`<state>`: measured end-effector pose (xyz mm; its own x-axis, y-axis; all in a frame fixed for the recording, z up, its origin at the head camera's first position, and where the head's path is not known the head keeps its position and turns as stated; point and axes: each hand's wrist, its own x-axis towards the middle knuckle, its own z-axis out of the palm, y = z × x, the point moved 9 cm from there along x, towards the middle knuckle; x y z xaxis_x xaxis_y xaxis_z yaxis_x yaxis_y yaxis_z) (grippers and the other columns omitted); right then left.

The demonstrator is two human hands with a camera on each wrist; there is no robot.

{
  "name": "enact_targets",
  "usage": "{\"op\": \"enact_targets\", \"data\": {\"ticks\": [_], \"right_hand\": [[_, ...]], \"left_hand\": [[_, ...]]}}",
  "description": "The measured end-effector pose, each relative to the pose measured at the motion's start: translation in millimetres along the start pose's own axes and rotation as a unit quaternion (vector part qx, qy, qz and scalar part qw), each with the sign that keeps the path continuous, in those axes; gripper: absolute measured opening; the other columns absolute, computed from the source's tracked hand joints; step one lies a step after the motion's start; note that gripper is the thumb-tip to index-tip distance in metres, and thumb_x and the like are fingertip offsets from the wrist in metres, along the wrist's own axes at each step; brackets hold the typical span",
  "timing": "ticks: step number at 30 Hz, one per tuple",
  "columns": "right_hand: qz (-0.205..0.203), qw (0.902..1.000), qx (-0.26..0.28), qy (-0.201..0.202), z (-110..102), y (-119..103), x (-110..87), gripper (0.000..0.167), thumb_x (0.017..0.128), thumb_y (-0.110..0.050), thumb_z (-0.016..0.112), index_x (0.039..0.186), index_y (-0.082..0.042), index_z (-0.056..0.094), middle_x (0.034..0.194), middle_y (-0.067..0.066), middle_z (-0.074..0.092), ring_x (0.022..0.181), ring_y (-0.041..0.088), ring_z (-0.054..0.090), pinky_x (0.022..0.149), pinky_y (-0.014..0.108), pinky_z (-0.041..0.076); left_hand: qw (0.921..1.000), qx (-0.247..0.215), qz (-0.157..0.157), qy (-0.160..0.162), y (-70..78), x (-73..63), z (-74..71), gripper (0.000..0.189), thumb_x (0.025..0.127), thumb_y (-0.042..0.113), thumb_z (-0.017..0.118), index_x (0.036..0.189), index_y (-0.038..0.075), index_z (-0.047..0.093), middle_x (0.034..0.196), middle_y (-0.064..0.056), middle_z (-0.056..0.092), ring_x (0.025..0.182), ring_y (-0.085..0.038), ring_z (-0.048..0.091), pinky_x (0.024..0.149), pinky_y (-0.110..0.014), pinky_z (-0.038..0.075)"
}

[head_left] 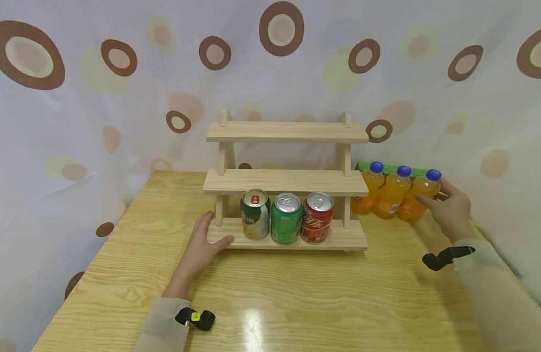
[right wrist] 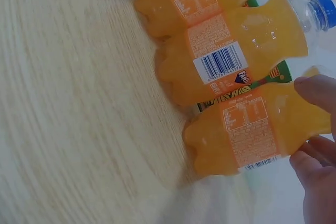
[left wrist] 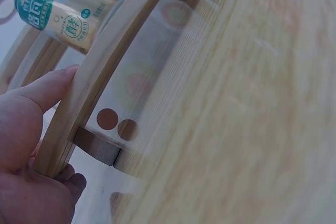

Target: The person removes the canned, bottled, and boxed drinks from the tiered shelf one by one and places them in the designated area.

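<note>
A three-step wooden display rack [head_left: 288, 181] stands on the table, and my left hand [head_left: 203, 247] grips the left end of its bottom board. In the left wrist view, the thumb [left wrist: 52, 85] lies on the board's upper side and fingertips show beneath it. Three cans stand on that board: a dark green and cream can [head_left: 255, 215], a green can [head_left: 286, 218] and a red can [head_left: 316, 218]. At the right, my right hand [head_left: 450, 210] holds the rightmost bottle of orange soda [right wrist: 252, 129] near its upper part, thumb on one side and fingers on the other.
Two more orange soda bottles [head_left: 392, 195] [head_left: 370, 188] stand in a row left of the held one. Behind them is a green box [head_left: 389, 169]. A patterned cloth [head_left: 288, 88] hangs behind the wooden table [head_left: 296, 303] and along its sides.
</note>
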<state>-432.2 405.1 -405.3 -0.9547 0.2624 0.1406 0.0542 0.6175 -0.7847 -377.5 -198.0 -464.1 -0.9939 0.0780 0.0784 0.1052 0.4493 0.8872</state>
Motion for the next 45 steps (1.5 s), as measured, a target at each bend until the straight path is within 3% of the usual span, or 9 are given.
{"op": "enact_targets", "data": {"ticks": [7,13,19,22,27,32,36,40,45], "right_hand": [[0.025,0.9962,0.059,0.059,-14,4,-14.6,0.086,0.091,-0.041,0.068,0.158,-0.017,0.02,0.162,0.007,0.019,0.143,0.03,0.032,0.104,0.019,0.035],[0.017,0.9898,0.104,0.095,-21,-11,-34.7,0.078,0.092,-0.03,0.07,0.157,-0.022,0.028,0.159,0.002,0.022,0.142,0.019,0.033,0.103,0.018,0.035],[-0.041,0.988,0.118,0.091,-11,-41,-56.5,0.072,0.091,-0.02,0.071,0.154,-0.016,0.036,0.155,0.008,0.032,0.136,0.017,0.042,0.095,0.012,0.039],[-0.085,0.981,0.151,0.087,-2,-60,-64.7,0.067,0.089,-0.011,0.073,0.149,-0.011,0.045,0.147,0.009,0.043,0.128,0.015,0.049,0.092,0.011,0.041],[-0.141,0.9697,0.192,0.053,20,-89,-77.5,0.06,0.086,-0.003,0.075,0.142,-0.008,0.054,0.134,0.003,0.054,0.117,0.01,0.054,0.092,0.014,0.044],[-0.196,0.9632,0.183,0.02,45,-117,-90.6,0.056,0.086,0.001,0.074,0.139,-0.003,0.056,0.128,-0.001,0.059,0.115,0.011,0.056,0.092,0.017,0.046],[-0.231,0.9502,0.208,-0.017,68,-137,-101.1,0.056,0.084,0.007,0.074,0.137,0.002,0.056,0.13,0.008,0.059,0.117,0.013,0.057,0.094,0.02,0.046],[-0.24,0.945,0.211,-0.07,92,-152,-111.4,0.059,0.086,0.004,0.073,0.141,0.001,0.051,0.136,0.02,0.053,0.124,0.02,0.054,0.098,0.023,0.045],[-0.24,0.9426,0.197,-0.123,120,-169,-119.4,0.065,0.088,-0.003,0.075,0.146,-0.006,0.047,0.142,0.017,0.05,0.13,0.033,0.048,0.102,0.028,0.043]], "left_hand": [[1.0,0.0,0.0,-0.002,0.7,0.4,-0.1,0.097,0.088,0.039,0.075,0.156,0.002,0.017,0.163,-0.015,0.01,0.148,-0.034,0.01,0.117,-0.054,0.017],[1.0,0.004,0.0,0.0,0.6,1.7,-1.3,0.098,0.088,0.041,0.075,0.156,0.002,0.017,0.162,-0.015,0.011,0.148,-0.034,0.011,0.117,-0.055,0.017],[0.9999,0.011,0.001,0.0,0.1,1.8,-2.9,0.097,0.088,0.041,0.075,0.156,0.001,0.018,0.162,-0.015,0.011,0.148,-0.034,0.012,0.117,-0.054,0.018],[0.9999,0.011,0.002,0.001,0.5,1.4,-3.5,0.097,0.088,0.04,0.075,0.156,0.001,0.018,0.162,-0.015,0.011,0.148,-0.034,0.012,0.117,-0.054,0.018],[0.9999,0.009,0.005,0.001,0.4,0.8,-3.2,0.097,0.088,0.039,0.075,0.156,0.0,0.018,0.162,-0.017,0.011,0.148,-0.035,0.012,0.117,-0.054,0.018],[1.0,0.005,0.003,0.0,0.2,0.3,-2.3,0.097,0.088,0.04,0.075,0.156,0.001,0.018,0.162,-0.016,0.011,0.148,-0.034,0.012,0.117,-0.054,0.018],[1.0,0.007,0.001,-0.001,-0.1,0.3,-1.7,0.097,0.088,0.039,0.075,0.156,0.001,0.018,0.162,-0.016,0.011,0.148,-0.034,0.012,0.117,-0.054,0.018],[1.0,0.006,0.0,-0.002,-0.2,0.3,-0.7,0.097,0.088,0.039,0.075,0.156,0.001,0.018,0.162,-0.016,0.011,0.148,-0.034,0.012,0.117,-0.053,0.018],[1.0,0.003,-0.003,-0.002,-0.1,0.6,0.1,0.097,0.088,0.038,0.075,0.156,0.002,0.018,0.162,-0.015,0.011,0.148,-0.034,0.012,0.117,-0.053,0.017]]}}
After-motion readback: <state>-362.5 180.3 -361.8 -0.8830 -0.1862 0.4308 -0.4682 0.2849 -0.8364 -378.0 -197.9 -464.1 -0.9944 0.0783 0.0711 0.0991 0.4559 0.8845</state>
